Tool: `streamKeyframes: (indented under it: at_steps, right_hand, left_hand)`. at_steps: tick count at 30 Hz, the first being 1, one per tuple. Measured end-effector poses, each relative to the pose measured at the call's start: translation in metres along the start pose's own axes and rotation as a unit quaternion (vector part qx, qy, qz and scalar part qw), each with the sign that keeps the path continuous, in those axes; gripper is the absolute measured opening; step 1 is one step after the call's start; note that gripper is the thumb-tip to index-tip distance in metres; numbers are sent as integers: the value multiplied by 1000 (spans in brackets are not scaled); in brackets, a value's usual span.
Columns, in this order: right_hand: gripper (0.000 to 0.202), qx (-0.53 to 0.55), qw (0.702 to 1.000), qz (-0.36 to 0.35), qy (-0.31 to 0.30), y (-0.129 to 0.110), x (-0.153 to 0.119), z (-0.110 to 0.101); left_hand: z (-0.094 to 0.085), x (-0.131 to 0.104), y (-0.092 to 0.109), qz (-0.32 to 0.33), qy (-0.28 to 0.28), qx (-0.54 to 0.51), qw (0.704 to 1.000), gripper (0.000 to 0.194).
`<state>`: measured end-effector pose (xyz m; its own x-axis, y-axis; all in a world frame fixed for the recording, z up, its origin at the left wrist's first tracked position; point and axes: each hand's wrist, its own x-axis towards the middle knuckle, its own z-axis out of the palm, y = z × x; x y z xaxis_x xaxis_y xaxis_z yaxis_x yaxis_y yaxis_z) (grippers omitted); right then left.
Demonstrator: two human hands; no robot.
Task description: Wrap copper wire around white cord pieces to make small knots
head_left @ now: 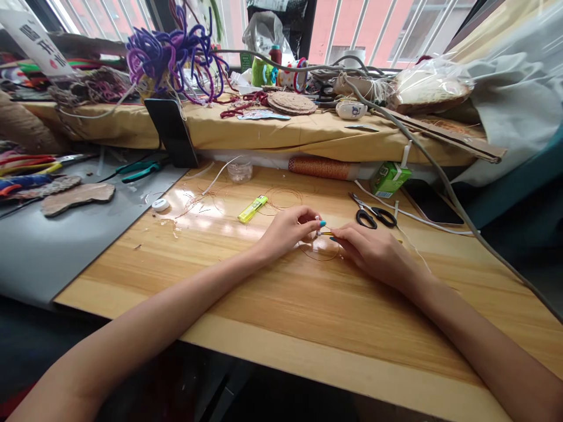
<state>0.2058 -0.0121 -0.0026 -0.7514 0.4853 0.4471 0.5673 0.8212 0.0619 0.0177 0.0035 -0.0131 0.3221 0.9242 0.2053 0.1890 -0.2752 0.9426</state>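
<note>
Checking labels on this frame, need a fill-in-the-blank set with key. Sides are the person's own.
1. The thin yellow tool is held in the person's ____.
2. The lighter lies on the table, to the ____ of the scissors.
3. The handles of the scissors are ____.
4. The drink carton behind the scissors is mainly ____.

Missing words: right hand; left; black; green.
</note>
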Motion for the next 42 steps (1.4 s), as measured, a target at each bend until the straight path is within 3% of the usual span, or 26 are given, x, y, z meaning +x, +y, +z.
streamKeyframes:
  at_steps: [9, 16, 23, 29, 38, 42]
  right_hand:
    - [16, -3, 997, 52, -51, -3, 0, 3]
    - [19, -18, 998, 18, -52, -4, 1, -3]
    - [22, -111, 993, -18, -26, -8, 5, -11]
    - [21, -147, 988, 38, 8, -11, 7, -6]
    - [21, -100, 994, -33, -11, -7, 6, -11]
    - [24, -83, 996, -30, -31, -7, 6, -13]
  left_hand:
    - [0, 0, 0, 1, 23, 2, 1000, 8]
    - [0, -2, 1, 12, 40, 17, 999, 9]
    - [0, -4, 5, 27, 24, 24, 999, 8]
    - [0, -3, 4, 24, 26, 36, 999, 7]
    - [0, -4, 5, 37, 24, 59, 997, 5]
    - [0, -4, 6, 45, 37, 82, 995, 3]
